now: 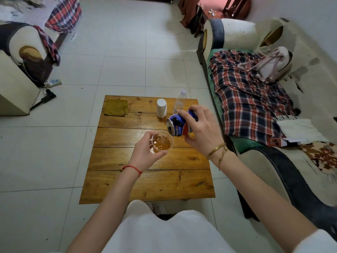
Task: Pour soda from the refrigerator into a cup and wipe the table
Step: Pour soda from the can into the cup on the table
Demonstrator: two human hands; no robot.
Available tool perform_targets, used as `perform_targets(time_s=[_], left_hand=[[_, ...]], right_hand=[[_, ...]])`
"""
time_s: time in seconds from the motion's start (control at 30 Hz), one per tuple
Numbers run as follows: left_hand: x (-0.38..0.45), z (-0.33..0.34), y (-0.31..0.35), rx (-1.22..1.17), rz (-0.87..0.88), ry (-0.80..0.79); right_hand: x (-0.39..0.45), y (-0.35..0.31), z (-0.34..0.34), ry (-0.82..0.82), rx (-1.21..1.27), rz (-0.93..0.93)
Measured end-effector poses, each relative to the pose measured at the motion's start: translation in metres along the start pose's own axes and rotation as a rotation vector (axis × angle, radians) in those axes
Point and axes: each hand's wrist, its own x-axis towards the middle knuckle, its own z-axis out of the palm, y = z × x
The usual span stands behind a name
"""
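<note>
Amber, fizzing soda is seen in a clear plastic cup (pixel 162 143), which is held above the middle of the wooden tabletop (pixel 145 181) by the left hand (pixel 144 155), its grip curled round the cup's wall. A blue soda can (pixel 179 125) is tipped toward the cup, mouth just above the rim, and is clamped in the grip of the right hand (pixel 202 130). At the far edge of the tabletop, a yellow-green cloth (pixel 116 107) is laid flat on the left; a white cylinder (pixel 162 107) and a clear water bottle (pixel 179 101) are stood upright side by side. A plaid-covered sofa (pixel 255 114) is noted on the right.
</note>
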Motion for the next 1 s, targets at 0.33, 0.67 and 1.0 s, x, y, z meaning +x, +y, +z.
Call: perform_targets(time_s=[0.33,0.67,1.0], left_hand=[[0.02,-0.001,-0.015,-0.061,-0.039,0.056],[0.046,-0.009,-0.069,-0.001,-0.141,0.171],[0.057,0.047,-0.181,-0.032,-0.329,0.199]], right_hand=[[0.002,0.005,0.038,-0.076,0.538,0.31],[-0.023,0.022,0.119,-0.057,0.8,0.707],[-0.087,0.029,0.242,-0.211,0.895,0.907]])
